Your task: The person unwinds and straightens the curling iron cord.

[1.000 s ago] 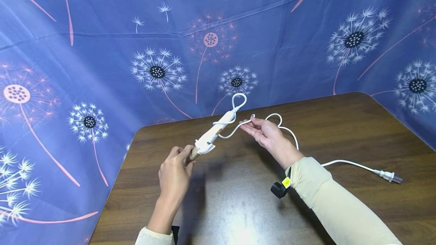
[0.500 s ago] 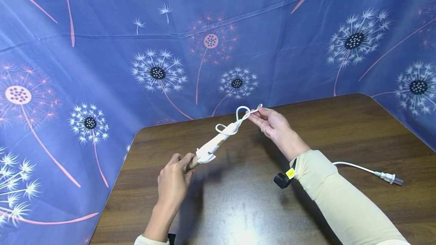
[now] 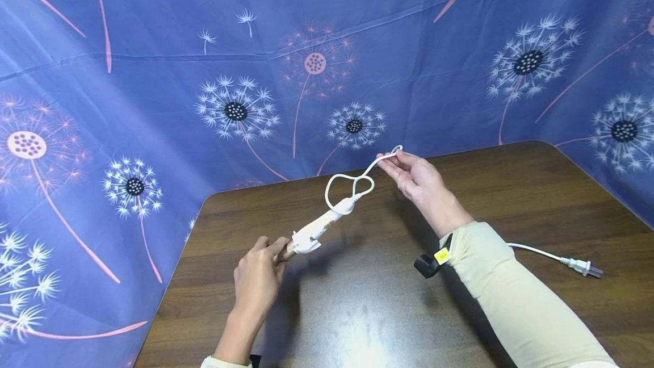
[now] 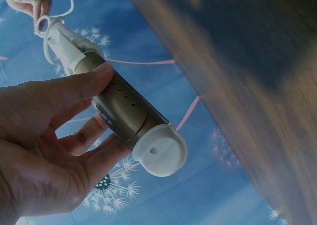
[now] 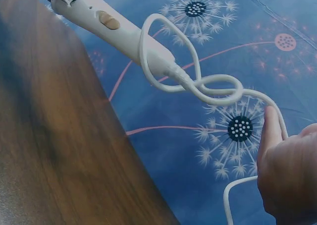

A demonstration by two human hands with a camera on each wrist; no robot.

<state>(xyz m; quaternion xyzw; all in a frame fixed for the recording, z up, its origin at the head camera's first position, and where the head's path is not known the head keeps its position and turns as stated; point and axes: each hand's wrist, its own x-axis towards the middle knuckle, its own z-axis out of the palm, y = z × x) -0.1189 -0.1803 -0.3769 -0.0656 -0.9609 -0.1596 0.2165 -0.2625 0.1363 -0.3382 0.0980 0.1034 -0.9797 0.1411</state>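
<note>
A curling iron (image 3: 323,225) is held above the table, tilted, with its white handle up and away from me. My left hand (image 3: 258,277) grips its gold-brown barrel (image 4: 121,108); in the left wrist view the thumb lies over the top, fingers below, near the white end cap (image 4: 161,150). From the handle's end runs a white cord (image 5: 143,51), looped loosely around the handle end and crossing itself. My right hand (image 3: 416,180) pinches the cord farther along, up and to the right of the handle. Part of the cord behind the right forearm is hidden.
The cord's two-prong plug (image 3: 579,266) lies on the brown wooden table (image 3: 230,226) at the right. Behind the table's back edge hangs a blue dandelion-print cloth (image 3: 409,72). A black camera (image 3: 426,266) is strapped at the right wrist.
My right hand has moved up and right, drawing the cord away from the handle. The handle end has dipped, and the cord's wrap has slid toward that end and widened.
</note>
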